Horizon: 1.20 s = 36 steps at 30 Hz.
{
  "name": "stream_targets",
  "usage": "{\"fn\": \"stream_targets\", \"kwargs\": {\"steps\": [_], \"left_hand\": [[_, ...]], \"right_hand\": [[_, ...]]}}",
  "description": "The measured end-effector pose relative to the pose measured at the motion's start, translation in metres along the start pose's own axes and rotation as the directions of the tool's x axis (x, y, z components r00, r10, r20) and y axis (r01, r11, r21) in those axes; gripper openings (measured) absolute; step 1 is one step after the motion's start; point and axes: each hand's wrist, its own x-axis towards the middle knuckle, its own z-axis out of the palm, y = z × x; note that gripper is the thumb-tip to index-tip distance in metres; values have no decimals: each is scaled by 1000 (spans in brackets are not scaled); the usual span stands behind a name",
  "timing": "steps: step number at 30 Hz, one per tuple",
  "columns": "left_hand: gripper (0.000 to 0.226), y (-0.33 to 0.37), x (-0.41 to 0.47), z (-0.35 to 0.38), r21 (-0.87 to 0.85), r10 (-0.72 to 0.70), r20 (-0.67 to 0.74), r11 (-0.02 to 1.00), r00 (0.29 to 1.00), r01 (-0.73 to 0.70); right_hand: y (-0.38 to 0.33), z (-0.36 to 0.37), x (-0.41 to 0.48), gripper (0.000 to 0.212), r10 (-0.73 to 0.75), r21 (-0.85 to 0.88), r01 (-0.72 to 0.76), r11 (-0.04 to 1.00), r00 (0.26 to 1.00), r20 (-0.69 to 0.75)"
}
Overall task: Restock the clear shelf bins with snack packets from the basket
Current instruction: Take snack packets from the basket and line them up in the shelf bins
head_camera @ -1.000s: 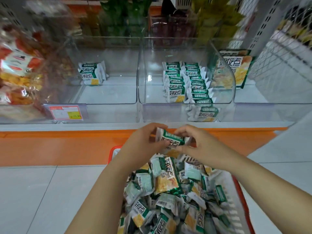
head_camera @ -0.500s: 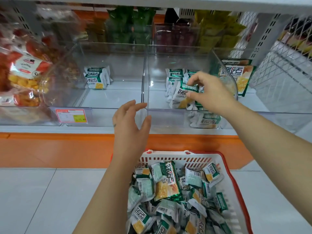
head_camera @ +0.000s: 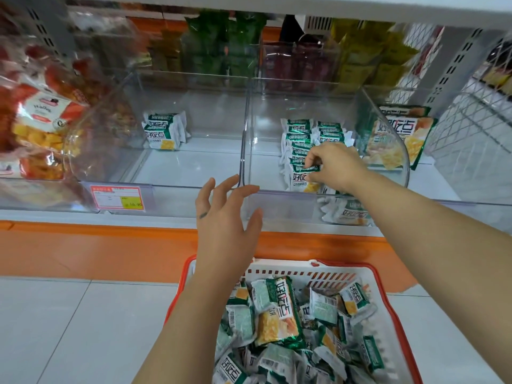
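A red-and-white basket [head_camera: 318,268] full of green-and-white snack packets [head_camera: 278,314] stands on the floor below the shelf. In the right clear bin [head_camera: 393,139] several packets stand in two rows [head_camera: 299,134]. My right hand [head_camera: 335,164] reaches into that bin and pinches the front packet [head_camera: 300,178] of the left row, at its top edge. My left hand [head_camera: 227,217] hovers with spread fingers, holding nothing, by the bin's front lip [head_camera: 277,193]. The left clear bin [head_camera: 194,106] holds a small stack of packets [head_camera: 163,131].
A big bag of the same snack [head_camera: 399,139] leans right of the bins. Red and orange bagged snacks [head_camera: 36,128] fill the far left bin. A price tag [head_camera: 117,198] hangs on the shelf front. Wire mesh [head_camera: 471,134] stands at right. White floor tiles surround the basket.
My right hand carried a packet from above the basket into the right bin and lowered it to the front of the left row. My left hand let go and rose toward the bin's lip.
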Motion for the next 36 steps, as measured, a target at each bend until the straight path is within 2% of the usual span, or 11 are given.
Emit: {"fn": "stream_targets", "kwargs": {"steps": [7,10,12,15,18,21,23,25,28,32,36], "left_hand": [[35,-1,-1,4,-2,18,-43,1000,999,-18],[30,1,-7,8,-65,4,-170,998,985,-15],[27,2,-14,9,-121,9,-228,992,974,-37],[22,-1,-25,19,-127,121,-177,981,977,-145],[21,-15,-40,37,-39,194,-6,980,981,-194],[22,-36,-57,55,52,45,214,997,976,-58],[28,-52,-67,64,139,-86,354,990,931,39],[33,-64,-73,71,206,-184,483,974,856,93],[40,-79,-79,81,343,-291,645,937,707,73],[51,-90,-84,91,431,-398,760,900,514,60],[44,-90,-88,98,459,-432,800,888,415,40]], "right_hand": [[1,-5,-7,28,5,-9,-5,1000,999,-37],[1,-10,-21,21,2,111,16,994,987,-161],[-3,-10,-38,12,-27,206,97,974,948,-318],[-16,-3,-80,10,-104,268,317,910,800,-591],[-21,23,-120,14,-170,263,415,871,758,-630],[-10,65,-149,12,-185,309,364,879,855,-484],[5,95,-162,9,-126,350,226,909,950,-286],[23,119,-170,14,-54,324,64,944,998,-39],[49,144,-176,19,57,235,-116,965,968,245],[64,165,-177,35,132,187,-234,954,889,438],[62,188,-179,67,136,135,-255,957,810,570]]}}
